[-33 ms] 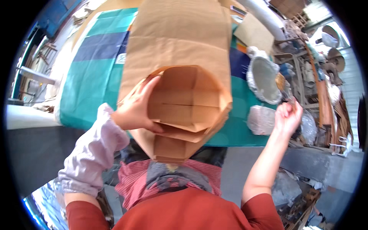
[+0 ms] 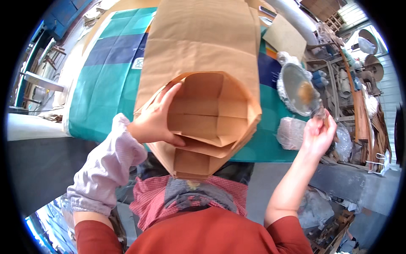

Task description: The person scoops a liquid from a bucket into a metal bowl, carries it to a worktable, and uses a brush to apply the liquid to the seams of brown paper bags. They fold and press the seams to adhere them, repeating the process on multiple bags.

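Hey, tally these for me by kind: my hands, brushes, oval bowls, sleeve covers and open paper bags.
Hands: 2, left hand and right hand
Brush: 1, blurred
Oval bowl: 1
Sleeve cover: 1
Open paper bag: 1
Total: 6

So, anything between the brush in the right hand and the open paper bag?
Yes: the bowl, its left rim lying between brush and bag; also a pale block between right hand and bag.
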The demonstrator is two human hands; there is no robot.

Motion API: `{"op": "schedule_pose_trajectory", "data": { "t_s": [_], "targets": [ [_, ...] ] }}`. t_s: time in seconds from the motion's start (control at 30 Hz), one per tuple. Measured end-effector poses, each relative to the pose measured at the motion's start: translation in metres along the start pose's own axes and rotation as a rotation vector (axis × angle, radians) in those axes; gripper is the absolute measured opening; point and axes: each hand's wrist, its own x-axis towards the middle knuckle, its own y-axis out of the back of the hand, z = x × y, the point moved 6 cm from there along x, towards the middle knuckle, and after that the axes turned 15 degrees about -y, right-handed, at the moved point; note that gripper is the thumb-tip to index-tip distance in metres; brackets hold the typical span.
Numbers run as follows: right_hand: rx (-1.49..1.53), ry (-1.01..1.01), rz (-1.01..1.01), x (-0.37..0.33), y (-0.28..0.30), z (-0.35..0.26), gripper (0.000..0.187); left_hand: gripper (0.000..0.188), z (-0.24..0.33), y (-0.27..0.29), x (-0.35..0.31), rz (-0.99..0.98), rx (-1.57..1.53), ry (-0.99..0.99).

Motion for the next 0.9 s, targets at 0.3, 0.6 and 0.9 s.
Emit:
{"op": "schedule_pose_trajectory", "data": {
  "t_s": [0.3, 0.6, 0.9],
  "targets": [
    [-0.744, -0.015, -0.387, -0.051, -0.16, 0.209, 0.011, 0.128, -0.003, -0.004, -0.01, 0.083, -0.059, -0.061],
    [-0.967, 0.085, -0.394, -0.059, -0.151, 0.175, 0.009, 0.119, -0.005, -0.005, -0.016, 0.069, -0.002, -0.033],
    [-1.383, 0.046, -0.245, -0.051, -0.093, 0.14, 0.011, 0.109, -0.007, -0.012, -0.018, 0.073, 0.014, -0.015]
  ]
}}
